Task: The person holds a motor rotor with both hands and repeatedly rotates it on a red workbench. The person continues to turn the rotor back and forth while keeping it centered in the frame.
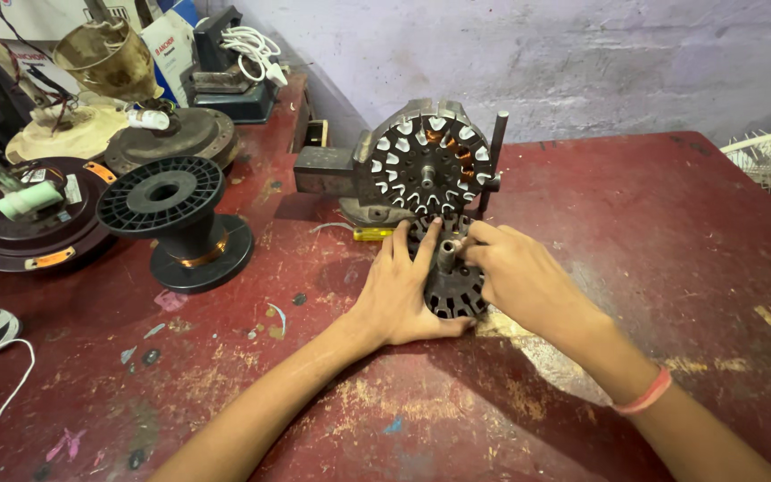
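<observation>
1. both forearms reach in from the lower edge and meet at mid-table; the right wrist wears a pink band.
2. left hand lies palm down with fingers spread, pressed against the left side of a dark slotted stator core lying flat on the red table.
3. right hand is curled, fingertips pinching at the core's top edge beside its centre shaft (what they pinch cannot be made out).
4. a second stator, part wound with copper, stands upright just behind, clamped in a vise.
5. a black wire spool stands at left; a white and blue carton sits in the far left corner.
</observation>
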